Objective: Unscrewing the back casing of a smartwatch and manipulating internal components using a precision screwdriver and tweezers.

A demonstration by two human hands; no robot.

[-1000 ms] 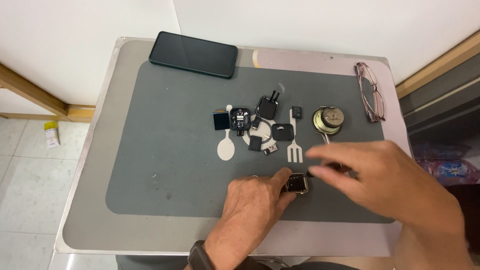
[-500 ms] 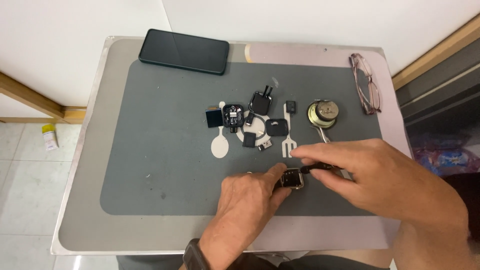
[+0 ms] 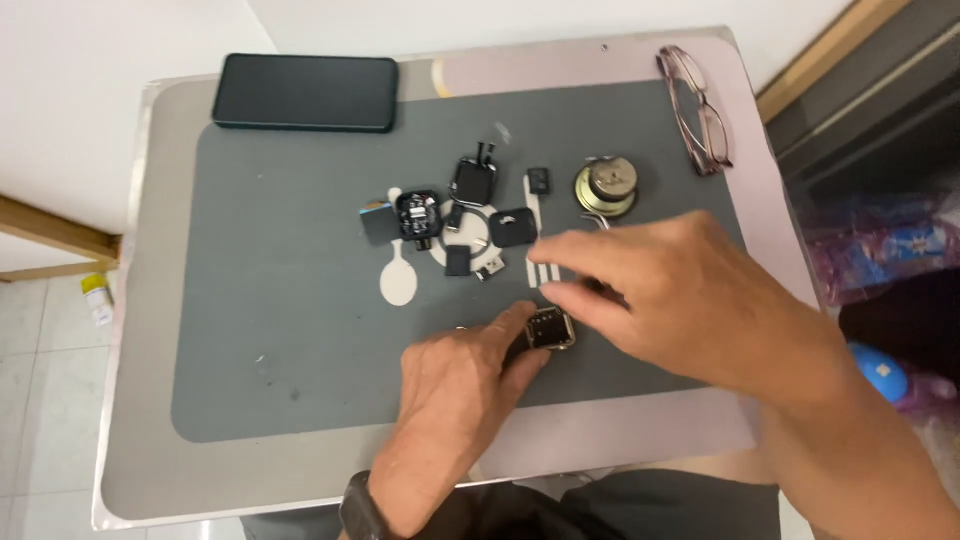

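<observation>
Gripped between left hand (image 3: 455, 385) thumb and fingers, a small square gold-rimmed module (image 3: 549, 329) is pinned on the grey mat (image 3: 270, 330) near the front edge of the surface. Right hand (image 3: 690, 295) is held over it, fingertips pinched just above the module; whether anything is held cannot be told. Small black parts (image 3: 470, 182), a white spudger (image 3: 399, 278), a round speaker (image 3: 606, 187), glasses (image 3: 697, 110) and a phone (image 3: 305, 92) are laid behind.

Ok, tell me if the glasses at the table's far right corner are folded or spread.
Folded. The glasses lie flat on the table, temples tucked in against the lenses rather than sticking out to the sides.
</observation>
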